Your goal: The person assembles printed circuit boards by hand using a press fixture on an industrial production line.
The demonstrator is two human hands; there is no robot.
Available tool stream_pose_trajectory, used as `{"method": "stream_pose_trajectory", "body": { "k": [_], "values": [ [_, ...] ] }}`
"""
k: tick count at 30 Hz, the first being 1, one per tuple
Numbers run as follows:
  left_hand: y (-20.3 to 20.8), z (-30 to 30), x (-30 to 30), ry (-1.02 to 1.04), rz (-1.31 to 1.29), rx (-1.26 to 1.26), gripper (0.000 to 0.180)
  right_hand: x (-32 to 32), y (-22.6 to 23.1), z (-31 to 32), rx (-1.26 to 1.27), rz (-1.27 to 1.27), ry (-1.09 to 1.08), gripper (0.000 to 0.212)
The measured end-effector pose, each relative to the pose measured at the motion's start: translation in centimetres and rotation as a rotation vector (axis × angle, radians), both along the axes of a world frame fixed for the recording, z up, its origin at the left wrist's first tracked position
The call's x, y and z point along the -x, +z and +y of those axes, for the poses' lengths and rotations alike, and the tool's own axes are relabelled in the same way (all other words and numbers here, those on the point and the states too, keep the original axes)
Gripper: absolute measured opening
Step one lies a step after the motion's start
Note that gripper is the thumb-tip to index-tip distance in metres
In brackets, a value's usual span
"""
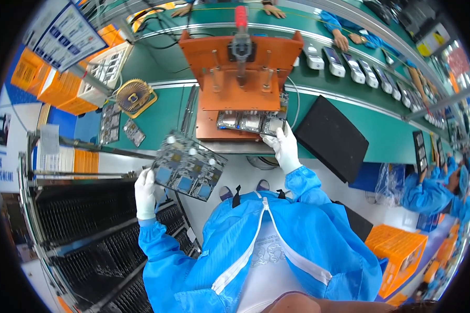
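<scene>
Centre-left, white-gloved left hand (145, 195) edge-pinches grey-green rectangular circuit panel (187, 167), presumably protectively; at centre, white-gloved right hand (285, 150) pinches flat silver-patched circuit board (250, 123).

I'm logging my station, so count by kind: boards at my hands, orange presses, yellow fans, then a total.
Boards: 2 (left board in the left hand, right board at the right hand)
Orange press: 1
Yellow fan: 1
Total: 4
</scene>
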State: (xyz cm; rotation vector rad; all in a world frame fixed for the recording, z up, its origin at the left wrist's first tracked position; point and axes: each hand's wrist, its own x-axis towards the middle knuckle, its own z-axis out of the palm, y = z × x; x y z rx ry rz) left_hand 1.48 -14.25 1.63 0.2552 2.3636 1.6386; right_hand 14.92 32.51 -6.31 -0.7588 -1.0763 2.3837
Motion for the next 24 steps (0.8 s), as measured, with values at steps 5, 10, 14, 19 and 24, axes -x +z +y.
{"method": "stream_pose_trajectory", "body": {
  "k": [5,10,14,19,24],
  "values": [
    [2.3,7.6,-2.7,-0.189,0.371,0.324,0.020,3.8,0.2,-0.4,-0.032,-0.023,0.099,0.050],
    [-0.8,12.2,-2.7,-0.522,0.767,0.641,0.012,5.5,-1.2,0.1,-0.015,-0.036,0.088,0.049],
    [-2.3,13.7,-1.7,-0.572,0.723,0.651,0.013,5.7,0.3,-0.2,-0.065,-0.107,0.052,0.046],
    [-1.8,15.4,-0.2,-0.609,0.736,0.556,0.013,5.9,0.5,0.0,-0.099,-0.101,0.091,0.043],
    [-2.5,16.6,1.3,-0.635,0.798,0.443,0.012,6.2,1.4,-0.4,-0.118,-0.128,0.096,0.044]
  ]
}}
